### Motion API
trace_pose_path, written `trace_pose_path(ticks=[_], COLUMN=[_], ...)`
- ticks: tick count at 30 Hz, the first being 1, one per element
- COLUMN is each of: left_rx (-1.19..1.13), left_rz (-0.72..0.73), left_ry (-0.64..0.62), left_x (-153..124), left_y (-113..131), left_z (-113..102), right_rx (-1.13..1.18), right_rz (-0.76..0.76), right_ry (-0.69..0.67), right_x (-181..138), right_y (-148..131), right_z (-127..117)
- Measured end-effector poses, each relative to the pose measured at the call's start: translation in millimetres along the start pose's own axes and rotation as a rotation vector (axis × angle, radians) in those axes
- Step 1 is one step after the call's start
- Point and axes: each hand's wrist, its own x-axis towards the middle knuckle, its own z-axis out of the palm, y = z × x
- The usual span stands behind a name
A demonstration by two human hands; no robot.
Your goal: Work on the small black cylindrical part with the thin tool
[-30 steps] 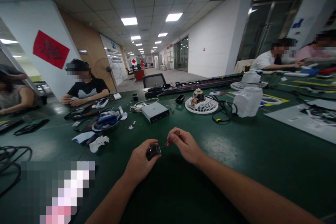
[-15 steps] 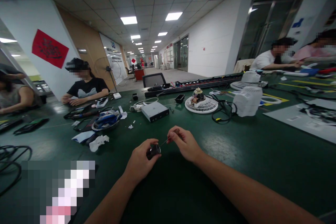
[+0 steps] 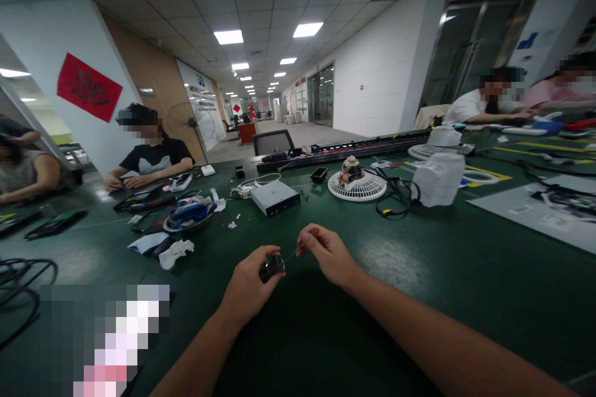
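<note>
Your left hand point(image 3: 249, 285) clasps a dark cylinder point(image 3: 271, 268), your right hand point(image 3: 329, 257) pinches a thin tool point(image 3: 292, 255), tip at the rim: work apparently begun, unfinished.

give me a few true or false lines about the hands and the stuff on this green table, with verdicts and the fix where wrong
1. The left hand holds a small dark cylinder. True.
2. A thin-shafted tool in the right hand points toward the small dark cylinder. True.
3. The two hands are clasped together. False: they are apart, with a gap between their fingertips.
4. A silver box lies on the green table beyond both hands. True.
5. Nothing lies to the right of the silver box. False: a small black tray and a round white grille do.
</note>
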Motion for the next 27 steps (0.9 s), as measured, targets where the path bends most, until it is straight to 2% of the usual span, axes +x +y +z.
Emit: trace_pose_path(ticks=[6,9,12,15,27], left_rx=[0.007,0.0,0.003,0.01,-0.014], left_rz=[-0.009,-0.019,-0.028,-0.028,-0.05], left_ry=[-0.005,-0.004,-0.001,-0.008,-0.03], left_x=[0.0,0.0,0.1,0.1,0.9], left_y=[1.0,2.4,3.2,3.1,3.7], left_z=[0.1,-0.2,-0.7,-1.3,0.6], right_rx=[-0.08,-0.032,0.026,0.011,-0.003], right_rz=[-0.012,0.007,-0.007,-0.006,0.004], right_ry=[0.014,-0.023,0.0,0.029,-0.019], right_x=[-0.2,0.2,0.8,1.5,1.2], right_y=[1.6,2.8,2.9,1.9,3.8], right_z=[-0.9,-1.5,-1.2,-0.7,-1.5])
